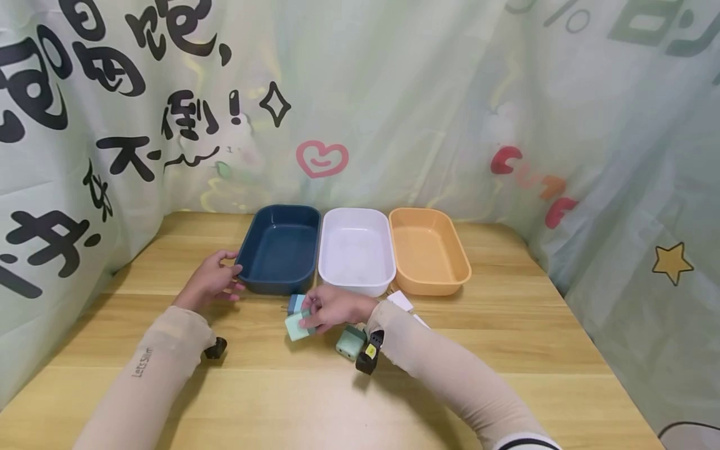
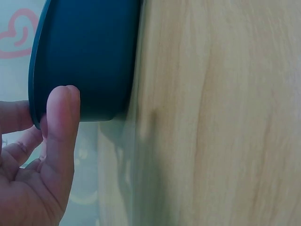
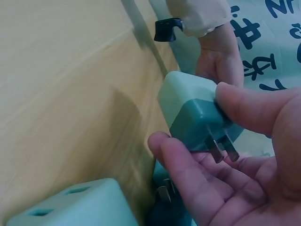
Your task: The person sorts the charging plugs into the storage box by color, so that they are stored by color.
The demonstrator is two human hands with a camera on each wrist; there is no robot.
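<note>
My right hand point(image 1: 334, 306) pinches a light green wall charger point(image 1: 297, 327) between thumb and fingers, above the table. In the right wrist view this charger point(image 3: 188, 101) has a darker green end with two metal prongs pointing toward the palm. Just behind it lies a blue wall charger point(image 1: 295, 304). A second green wall charger point(image 1: 351, 342), with ports on one face, rests on the table near my right wrist. My left hand point(image 1: 212, 279) holds the left rim of the dark blue tray point(image 1: 279, 284), its thumb on the outer wall in the left wrist view.
A white tray point(image 1: 357, 285) stands right beside the blue one, and an orange tray point(image 1: 432, 287) beside that. White chargers point(image 1: 400, 301) lie in front of them, partly hidden by my right forearm. A printed cloth hangs behind the wooden table point(image 1: 270, 387).
</note>
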